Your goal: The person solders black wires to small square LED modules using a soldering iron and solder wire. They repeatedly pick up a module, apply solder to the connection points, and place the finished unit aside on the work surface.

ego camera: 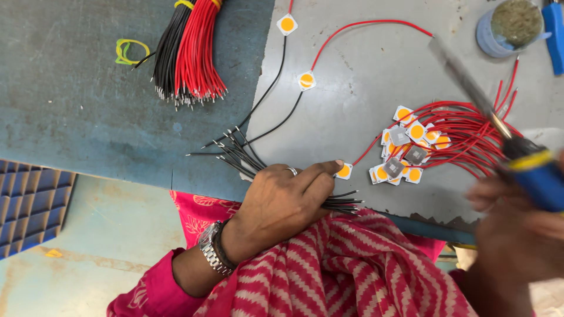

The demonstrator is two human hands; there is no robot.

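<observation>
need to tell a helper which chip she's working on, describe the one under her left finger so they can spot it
Start at the grey metal sheet and find the left hand gripping a bunch of black wires. Its forefinger tip presses one small white square chip with an orange round centre. Unlike the heap of chips with red wires to its right, this one lies alone.

No packages, labels, signs or screens show, unless the round blue tub point(510, 26) at the table's far right corner counts.

Grey workbench point(364, 76) bearing wire bundles point(188, 53), LED chips point(405, 149) and a tin point(511, 26)
</observation>
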